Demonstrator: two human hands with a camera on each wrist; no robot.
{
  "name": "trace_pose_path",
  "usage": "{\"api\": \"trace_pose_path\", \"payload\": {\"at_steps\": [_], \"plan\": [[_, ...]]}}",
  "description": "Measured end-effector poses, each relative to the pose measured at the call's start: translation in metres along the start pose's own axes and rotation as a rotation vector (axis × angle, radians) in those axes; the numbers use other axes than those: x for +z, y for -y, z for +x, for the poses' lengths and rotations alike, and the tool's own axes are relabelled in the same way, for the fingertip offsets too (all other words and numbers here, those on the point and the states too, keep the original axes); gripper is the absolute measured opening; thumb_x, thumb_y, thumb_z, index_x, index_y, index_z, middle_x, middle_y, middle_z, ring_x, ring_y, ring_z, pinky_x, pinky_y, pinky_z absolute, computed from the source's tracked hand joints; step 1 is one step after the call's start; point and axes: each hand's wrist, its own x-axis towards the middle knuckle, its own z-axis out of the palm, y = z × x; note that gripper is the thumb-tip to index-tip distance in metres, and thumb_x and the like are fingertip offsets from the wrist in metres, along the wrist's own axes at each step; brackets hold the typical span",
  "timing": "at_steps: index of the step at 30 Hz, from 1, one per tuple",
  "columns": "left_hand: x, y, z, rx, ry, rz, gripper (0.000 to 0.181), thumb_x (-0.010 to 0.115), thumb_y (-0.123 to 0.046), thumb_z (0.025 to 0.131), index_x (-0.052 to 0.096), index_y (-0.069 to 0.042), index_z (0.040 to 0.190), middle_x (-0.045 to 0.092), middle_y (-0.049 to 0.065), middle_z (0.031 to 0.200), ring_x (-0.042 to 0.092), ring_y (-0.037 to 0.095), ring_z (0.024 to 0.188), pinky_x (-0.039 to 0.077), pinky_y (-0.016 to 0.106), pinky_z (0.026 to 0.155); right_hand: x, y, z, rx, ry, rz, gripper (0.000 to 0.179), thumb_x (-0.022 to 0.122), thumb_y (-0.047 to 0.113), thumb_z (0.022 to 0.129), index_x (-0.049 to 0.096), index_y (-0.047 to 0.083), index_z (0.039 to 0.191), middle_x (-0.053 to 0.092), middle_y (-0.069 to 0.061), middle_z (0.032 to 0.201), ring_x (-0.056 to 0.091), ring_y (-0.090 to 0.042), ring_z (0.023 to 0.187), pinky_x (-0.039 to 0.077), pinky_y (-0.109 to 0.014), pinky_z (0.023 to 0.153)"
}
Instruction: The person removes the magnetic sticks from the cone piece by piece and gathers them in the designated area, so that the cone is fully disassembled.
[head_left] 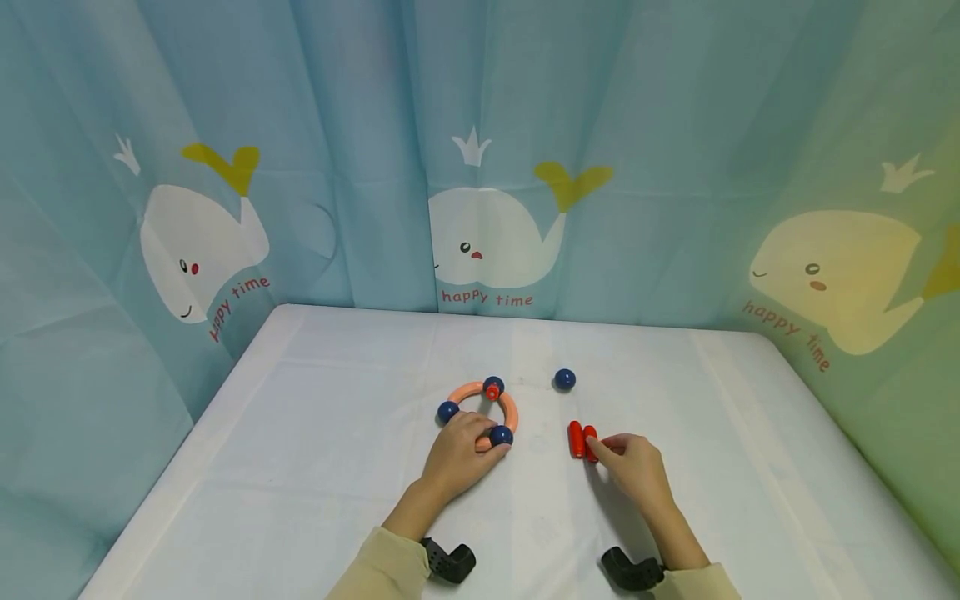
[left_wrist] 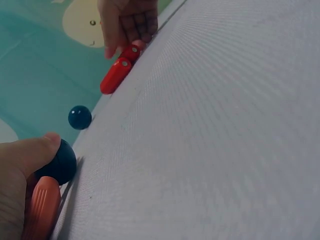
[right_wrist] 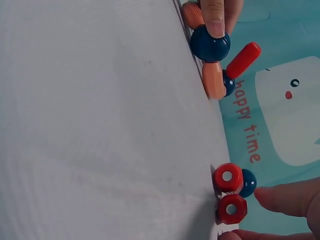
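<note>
An orange ring [head_left: 511, 410] of curved pieces joined by dark blue balls lies on the table. A short red rod [right_wrist: 244, 59] stands up from its far ball. My left hand [head_left: 462, 457] holds the ring at its near right ball [head_left: 501, 436], with the thumb on that ball and the other fingers across the ring. Two red rods [head_left: 576, 439] lie side by side to the right, pale round spots on their near ends. My right hand [head_left: 635, 468] is at the right-hand rod [right_wrist: 231, 209], thumb and forefinger apart around it. Contact there is unclear.
A loose blue ball [head_left: 565, 380] sits beyond the two red rods. The white-covered table [head_left: 315, 392] has a blue-green curtain [head_left: 375, 167] with printed whales behind it and along both sides. A black wrist device [head_left: 632, 570] sits at each wrist.
</note>
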Motion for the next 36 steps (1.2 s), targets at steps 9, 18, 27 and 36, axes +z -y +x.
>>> {"api": "trace_pose_path", "payload": {"at_steps": [9,18,27,36], "plan": [[-0.003,-0.005,0.001,-0.015,0.022,0.041,0.031,0.073,-0.034,0.077,0.068,-0.008,0.094,0.063,0.001,0.093,0.056,0.017,0.091,0.045,0.030,0.081,-0.003,0.001,0.004,-0.066,-0.134,0.003,0.031,0.061,0.025,0.088,0.067,-0.005,0.093,0.064,-0.008,0.078,0.054,-0.022,0.071,0.043,-0.030,0.061],[-0.008,-0.010,0.004,0.072,0.068,0.172,0.036,0.070,-0.043,0.078,0.069,-0.010,0.092,0.065,-0.001,0.090,0.058,0.015,0.090,0.045,0.028,0.082,0.006,0.020,0.003,-0.147,-0.196,0.082,0.024,0.062,0.020,0.087,0.068,-0.002,0.092,0.066,-0.009,0.079,0.057,-0.021,0.072,0.045,-0.026,0.057],[-0.023,0.009,0.013,-0.002,-0.096,-0.001,0.031,0.076,-0.022,0.075,0.067,-0.006,0.101,0.065,0.001,0.098,0.056,0.017,0.096,0.045,0.031,0.084,0.034,0.041,0.010,-0.400,-0.178,0.098,0.021,0.071,0.009,0.079,0.067,-0.003,0.095,0.066,-0.012,0.088,0.062,-0.026,0.081,0.050,-0.042,0.072],[-0.016,0.024,0.042,-0.084,0.028,0.005,0.046,0.075,-0.018,0.074,0.061,-0.005,0.116,0.059,0.007,0.114,0.052,0.022,0.107,0.040,0.035,0.092,0.067,0.069,0.029,-0.591,-0.123,0.096,0.031,0.074,0.005,0.075,0.065,-0.003,0.104,0.065,-0.014,0.097,0.060,-0.030,0.086,0.050,-0.042,0.074]]}}
